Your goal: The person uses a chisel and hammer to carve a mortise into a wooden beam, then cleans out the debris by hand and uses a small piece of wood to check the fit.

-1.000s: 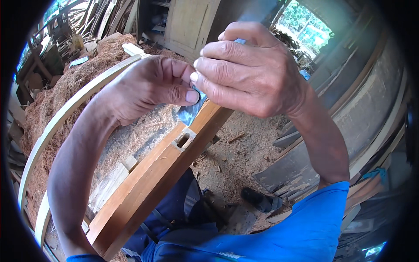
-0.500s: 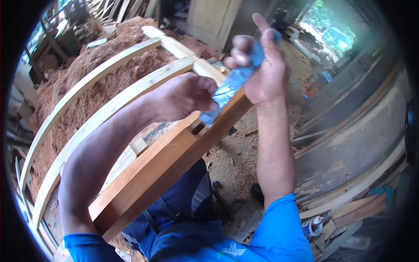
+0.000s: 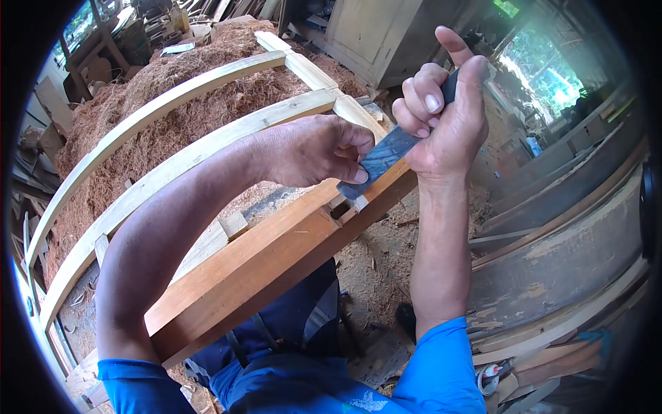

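Note:
A flat dark metal blade (image 3: 391,152) slants over a brown wooden beam (image 3: 262,238), its lower end beside a mortise (image 3: 340,209) cut in the beam. My left hand (image 3: 314,152) pinches that lower end between thumb and fingers. Higher up, my right hand (image 3: 448,114) grips the blade's upper part, with the index finger raised and the thumb along it. Any handle is hidden in my right palm. Contact between the blade's tip and the wood is hard to judge.
Pale curved wooden rails (image 3: 207,134) join a straight pale post (image 3: 310,72) beyond my left arm. Behind them rises a heap of reddish shavings (image 3: 200,90). Boards (image 3: 552,234) lean along the right side. A small white container (image 3: 488,376) stands low at the right.
Both hands and the blade have shifted slightly right and down in the picture, as has the beam. The blade no longer shines brightly. Both grips look the same.

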`<act>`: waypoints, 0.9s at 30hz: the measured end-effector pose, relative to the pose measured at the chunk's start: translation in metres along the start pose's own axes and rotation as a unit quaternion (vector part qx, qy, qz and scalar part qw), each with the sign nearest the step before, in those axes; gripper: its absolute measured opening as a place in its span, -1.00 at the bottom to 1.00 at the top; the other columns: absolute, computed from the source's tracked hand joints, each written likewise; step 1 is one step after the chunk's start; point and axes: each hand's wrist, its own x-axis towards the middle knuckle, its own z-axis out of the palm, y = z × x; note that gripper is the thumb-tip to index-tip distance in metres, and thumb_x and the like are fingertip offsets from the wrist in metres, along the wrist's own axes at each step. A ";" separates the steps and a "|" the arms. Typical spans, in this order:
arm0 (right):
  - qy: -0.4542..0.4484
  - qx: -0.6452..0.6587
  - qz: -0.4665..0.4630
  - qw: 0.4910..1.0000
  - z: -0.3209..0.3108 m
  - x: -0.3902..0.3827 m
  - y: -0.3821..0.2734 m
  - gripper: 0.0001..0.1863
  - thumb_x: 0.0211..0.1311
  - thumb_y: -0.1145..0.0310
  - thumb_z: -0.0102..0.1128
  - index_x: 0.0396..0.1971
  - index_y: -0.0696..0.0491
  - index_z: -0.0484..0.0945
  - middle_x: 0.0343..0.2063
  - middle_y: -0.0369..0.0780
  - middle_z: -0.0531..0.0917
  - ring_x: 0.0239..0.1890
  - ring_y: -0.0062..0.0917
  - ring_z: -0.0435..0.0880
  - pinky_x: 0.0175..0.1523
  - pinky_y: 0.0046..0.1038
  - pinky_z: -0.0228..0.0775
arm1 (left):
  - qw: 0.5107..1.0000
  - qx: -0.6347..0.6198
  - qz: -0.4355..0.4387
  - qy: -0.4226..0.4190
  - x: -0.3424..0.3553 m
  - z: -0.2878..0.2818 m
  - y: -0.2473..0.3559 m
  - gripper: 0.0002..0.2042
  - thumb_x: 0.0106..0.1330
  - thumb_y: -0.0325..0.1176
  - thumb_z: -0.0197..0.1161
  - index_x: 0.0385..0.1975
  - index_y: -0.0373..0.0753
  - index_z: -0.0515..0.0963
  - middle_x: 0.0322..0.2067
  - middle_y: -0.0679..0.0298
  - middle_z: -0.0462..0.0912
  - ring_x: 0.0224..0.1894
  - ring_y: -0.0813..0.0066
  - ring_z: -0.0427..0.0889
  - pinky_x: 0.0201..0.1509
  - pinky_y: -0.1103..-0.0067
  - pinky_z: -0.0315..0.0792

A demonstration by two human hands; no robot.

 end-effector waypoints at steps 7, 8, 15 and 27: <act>0.028 0.052 0.047 0.997 -0.011 0.006 0.009 -0.50 0.56 -0.14 -0.19 0.10 -0.03 0.43 -0.68 -0.42 0.28 -0.72 -0.78 0.06 -0.66 -0.64 -0.11 | 0.999 0.039 -0.013 -0.003 0.004 -0.003 0.000 -0.80 0.32 -0.34 0.38 -0.42 -0.24 0.48 -0.57 0.42 0.48 -0.43 0.64 0.42 -0.27 0.53 0.32; 0.030 0.051 0.048 0.997 -0.015 0.007 0.012 -0.50 0.56 -0.14 -0.19 0.10 -0.03 0.43 -0.68 -0.42 0.28 -0.72 -0.78 0.06 -0.66 -0.64 -0.11 | 0.999 0.037 -0.013 -0.005 0.004 -0.004 0.001 -0.80 0.32 -0.34 0.38 -0.42 -0.24 0.48 -0.57 0.42 0.48 -0.43 0.64 0.42 -0.27 0.53 0.32; 0.117 0.081 0.094 0.985 -0.034 0.005 0.032 -0.57 0.59 -0.05 -0.18 -0.03 0.01 0.46 -0.67 -0.43 0.26 -0.71 -0.78 0.04 -0.65 -0.65 -0.11 | 0.997 0.068 -0.027 -0.021 0.011 -0.006 -0.002 -0.77 0.30 -0.26 0.40 -0.35 -0.28 0.55 -0.54 0.31 0.58 -0.42 0.55 0.50 -0.26 0.46 0.37; 0.168 0.115 0.129 0.971 -0.043 0.000 0.040 -0.65 0.61 0.04 -0.16 -0.19 0.02 0.44 -0.63 -0.43 0.33 -0.68 -0.75 0.08 -0.61 -0.63 -0.05 | 0.989 0.124 -0.053 -0.059 0.010 -0.009 0.005 -0.72 0.32 -0.19 0.36 -0.30 -0.33 0.58 -0.47 0.22 0.67 -0.35 0.43 0.63 -0.17 0.39 0.43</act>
